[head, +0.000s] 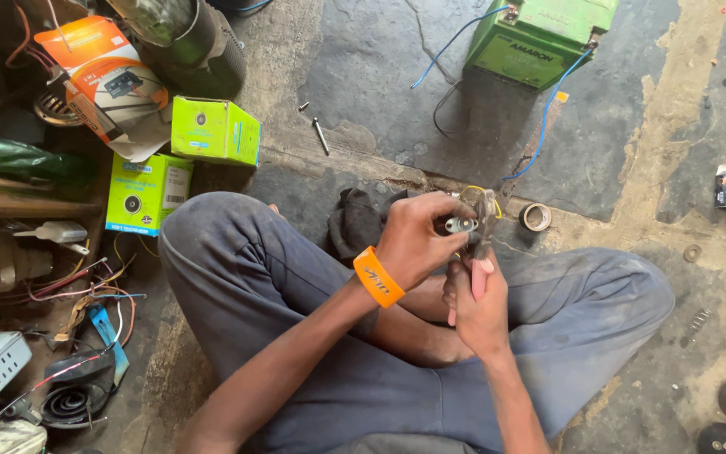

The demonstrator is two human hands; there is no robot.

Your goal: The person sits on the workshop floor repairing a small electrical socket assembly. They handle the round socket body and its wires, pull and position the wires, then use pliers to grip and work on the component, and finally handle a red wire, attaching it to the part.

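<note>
Seated person on a cracked grey stone floor (363, 76), both hands working a small metal part with pliers over the lap.

Left hand (418, 240), orange wristband (377, 276) at the wrist: fingers closed around a small silvery cylindrical metal part (460, 224), held above the crossed legs in grey-blue trousers (245, 269). Right hand (476, 315): fingers wrapped tight on the red-pink handles of a pair of pliers (482, 244), whose nose stands upright just beside the part, with thin yellow wire (474, 190) looping at the tip; whether the nose grips the part cannot be told. Nearby: dark cloth (355, 223) behind the left hand; roll of tape (535, 217) to the right; green battery with blue leads (535, 38) further off; two green cardboard boxes (212, 130) at left.
</note>
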